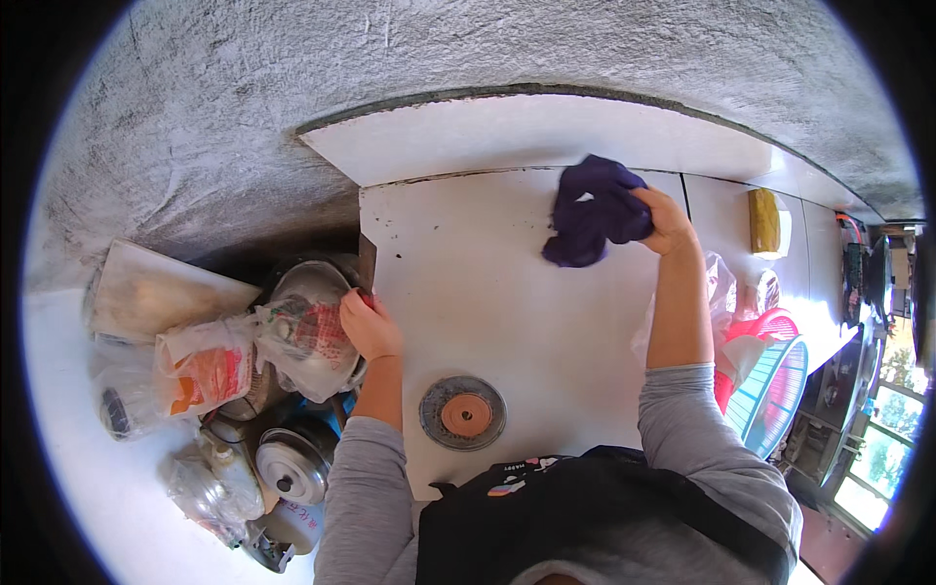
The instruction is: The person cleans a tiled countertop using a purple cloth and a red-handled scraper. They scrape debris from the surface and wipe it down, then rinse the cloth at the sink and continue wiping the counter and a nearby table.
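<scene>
My right hand (pixel 665 223) grips a bunched dark purple cloth (pixel 585 197) over the back of the white tiled counter (pixel 504 322). The cloth hangs in folds, and a small gap shows through it. Small dark specks are scattered on the tiles to its left. At the counter's left edge, my left hand (pixel 371 329) has its fingers curled round a small red thing (pixel 367 297), mostly hidden. Just left of this hand, a clear plastic bag (pixel 300 344) with red print lies over a metal pot (pixel 314 281).
A metal dish (pixel 426 417) holding an orange-brown ringed disc (pixel 466 414) sits near the front edge. Left stand plastic bags (pixel 208 369), a lidded pot (pixel 292 472) and a gas cylinder (pixel 292 526). Right are a yellow block (pixel 764 223) and plastic baskets (pixel 768 395). A rough wall (pixel 468 51) rises behind.
</scene>
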Demonstrator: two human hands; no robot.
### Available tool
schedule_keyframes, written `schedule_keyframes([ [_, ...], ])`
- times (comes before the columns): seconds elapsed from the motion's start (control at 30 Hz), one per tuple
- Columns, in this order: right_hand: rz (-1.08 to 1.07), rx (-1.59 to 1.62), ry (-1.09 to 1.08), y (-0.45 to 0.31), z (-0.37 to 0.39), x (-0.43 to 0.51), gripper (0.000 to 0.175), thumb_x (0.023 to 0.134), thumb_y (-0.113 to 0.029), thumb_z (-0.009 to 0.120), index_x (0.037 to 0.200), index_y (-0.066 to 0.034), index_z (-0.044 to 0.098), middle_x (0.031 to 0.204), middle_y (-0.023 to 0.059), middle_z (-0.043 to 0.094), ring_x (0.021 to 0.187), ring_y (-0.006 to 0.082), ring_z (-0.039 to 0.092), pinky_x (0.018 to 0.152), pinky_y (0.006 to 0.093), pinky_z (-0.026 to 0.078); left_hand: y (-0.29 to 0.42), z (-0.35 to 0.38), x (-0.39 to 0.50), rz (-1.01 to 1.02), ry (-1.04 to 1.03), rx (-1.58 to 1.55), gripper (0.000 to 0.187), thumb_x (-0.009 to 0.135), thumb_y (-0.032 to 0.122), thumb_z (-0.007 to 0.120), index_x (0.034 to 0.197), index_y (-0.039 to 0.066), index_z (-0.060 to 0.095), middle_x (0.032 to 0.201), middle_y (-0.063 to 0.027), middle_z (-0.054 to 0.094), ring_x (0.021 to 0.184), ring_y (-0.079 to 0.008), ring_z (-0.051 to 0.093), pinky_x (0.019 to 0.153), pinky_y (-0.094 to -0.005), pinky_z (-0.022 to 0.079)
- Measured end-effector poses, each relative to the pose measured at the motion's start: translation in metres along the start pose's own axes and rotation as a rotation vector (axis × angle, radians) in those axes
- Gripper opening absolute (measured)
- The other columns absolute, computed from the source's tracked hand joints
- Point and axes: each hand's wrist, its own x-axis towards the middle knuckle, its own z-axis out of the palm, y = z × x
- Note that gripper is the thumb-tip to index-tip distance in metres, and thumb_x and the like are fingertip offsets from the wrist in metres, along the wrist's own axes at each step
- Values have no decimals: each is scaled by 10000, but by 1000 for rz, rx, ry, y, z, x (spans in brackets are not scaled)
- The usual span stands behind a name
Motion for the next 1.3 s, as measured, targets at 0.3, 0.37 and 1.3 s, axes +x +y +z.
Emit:
schedule_keyframes([
  [0.3,-360,-1742,835,71,14,-4,761,829,-606,566,1467,-257,342,1547,163,220,1424,396,175,1079,659,140,-6,1,4,-3,-42,14,280,852,143,616,1056,-14,506,979,-223,562,938,-416,531,818,-488,423],
  [0.37,-437,-1810,747,92,23,-9,782,815,-625,575,1466,-255,349,1535,166,256,1423,376,188,1087,642,111,-1,-2,5,-15,-33,14,273,846,139,617,1044,-13,507,958,-216,559,929,-414,530,806,-493,420],
  [1.3,-1109,-1526,-223,240,286,61,328,754,-227,681,1072,-155,646,1192,7,586,1183,244,486,1036,489,346,-76,-134,-117,-420,326,-629,209,976,184,537,987,-12,466,859,-76,533,767,-149,507,717,-285,431],
])
